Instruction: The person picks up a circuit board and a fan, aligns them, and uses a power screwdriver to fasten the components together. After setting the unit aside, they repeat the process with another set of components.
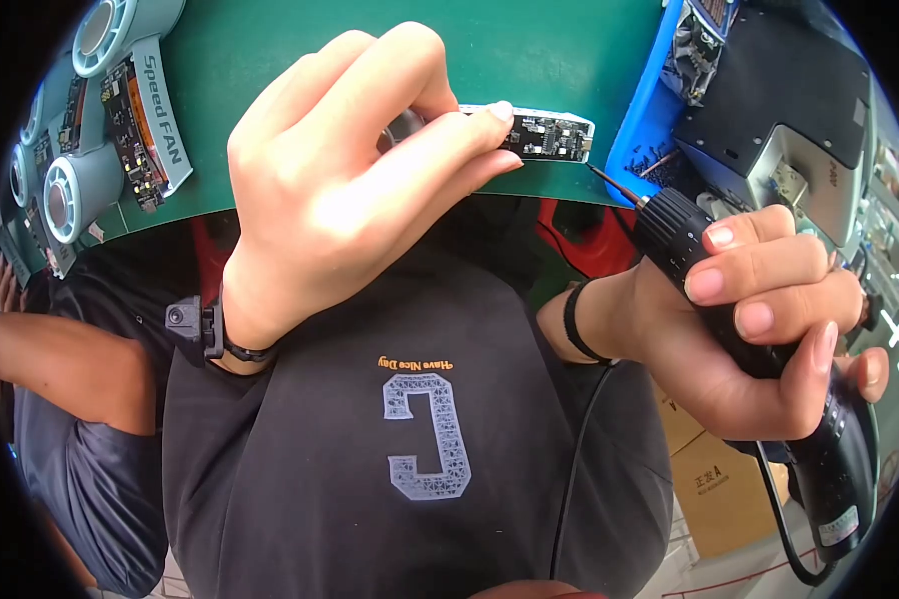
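Note:
My left hand [340,170] pinches a narrow pale housing with a black circuit board [549,138] between thumb and fingers, above the green work mat [539,50]. Part of the housing is hidden behind my fingers. In my right hand [769,309] is a black electric screwdriver [837,464], fingers wrapped round its body. Its thin bit points up and left, with the tip close to the board's right end; whether they touch I cannot tell.
Blue-grey fan housings [155,120] with circuit boards lie at the left. A blue tray [624,130] at the right holds small dark screws [654,163]. Beside it stands a dark-topped machine [779,85]. Another person's arm [70,364] is at the left; a cardboard box [734,494] sits lower right.

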A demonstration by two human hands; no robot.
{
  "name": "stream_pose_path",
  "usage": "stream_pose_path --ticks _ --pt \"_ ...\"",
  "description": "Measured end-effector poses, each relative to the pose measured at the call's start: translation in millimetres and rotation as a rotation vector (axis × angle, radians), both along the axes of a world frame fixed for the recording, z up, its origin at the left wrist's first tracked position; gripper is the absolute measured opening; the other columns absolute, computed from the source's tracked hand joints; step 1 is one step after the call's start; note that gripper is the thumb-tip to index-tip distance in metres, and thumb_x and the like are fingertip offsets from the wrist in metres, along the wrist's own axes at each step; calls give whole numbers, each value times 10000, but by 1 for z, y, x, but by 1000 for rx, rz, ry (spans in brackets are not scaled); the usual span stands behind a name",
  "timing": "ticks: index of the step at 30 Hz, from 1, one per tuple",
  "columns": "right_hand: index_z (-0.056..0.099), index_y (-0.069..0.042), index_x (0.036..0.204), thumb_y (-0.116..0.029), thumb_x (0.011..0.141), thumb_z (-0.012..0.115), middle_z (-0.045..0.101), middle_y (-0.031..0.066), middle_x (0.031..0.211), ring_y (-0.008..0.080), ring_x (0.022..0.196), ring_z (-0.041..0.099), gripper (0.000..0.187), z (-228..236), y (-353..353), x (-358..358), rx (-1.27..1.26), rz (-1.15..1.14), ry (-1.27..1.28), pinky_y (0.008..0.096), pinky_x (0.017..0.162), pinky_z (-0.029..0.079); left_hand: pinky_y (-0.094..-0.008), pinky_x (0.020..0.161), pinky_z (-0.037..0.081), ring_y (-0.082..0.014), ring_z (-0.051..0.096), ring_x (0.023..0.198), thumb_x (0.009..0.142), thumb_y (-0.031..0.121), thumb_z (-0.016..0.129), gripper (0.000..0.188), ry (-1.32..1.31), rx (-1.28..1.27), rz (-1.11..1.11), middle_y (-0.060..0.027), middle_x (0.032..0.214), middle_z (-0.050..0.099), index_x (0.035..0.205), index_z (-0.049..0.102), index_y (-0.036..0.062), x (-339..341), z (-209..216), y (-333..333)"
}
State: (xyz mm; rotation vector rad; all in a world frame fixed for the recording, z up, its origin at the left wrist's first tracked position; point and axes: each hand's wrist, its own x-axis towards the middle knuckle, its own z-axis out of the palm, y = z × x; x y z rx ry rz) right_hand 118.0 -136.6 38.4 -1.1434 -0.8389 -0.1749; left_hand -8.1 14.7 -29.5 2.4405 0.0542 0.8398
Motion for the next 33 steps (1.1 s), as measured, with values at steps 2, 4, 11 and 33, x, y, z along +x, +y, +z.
stream_pose_path --ticks 2,4,11,33 --pt "410 -44 1168 -151 925 429 372 58 604 145 359 359 266 -2 2 2 -12 28 5 318 352 329 -274 512 394 -162 558 641 625 117 923 319 -14 -4 1 -26 732 573 914 792 82 1 -1 0" --pt "413 -44 1165 -148 920 435 371 59 600 147 360 363 266 -3 2 3 -21 43 10 319 352 331 -273 511 394 -161 558 640 623 117 923 319 -14 -8 7 -26 732 573 912 792 82 1 -1 -1" --pt "455 -56 1156 -179 929 445 415 56 646 153 394 396 259 -3 -6 -11 -61 53 7 322 390 362 -268 506 389 -158 560 637 613 117 923 324 -23 8 6 -25 724 565 907 792 81 2 -3 1" --pt "431 -99 1193 -182 896 440 424 62 619 176 379 400 308 -26 -27 -7 -140 123 97 339 407 390 -270 514 379 -145 561 652 609 129 925 352 23 68 -11 -24 769 580 937 808 82 7 9 -3"
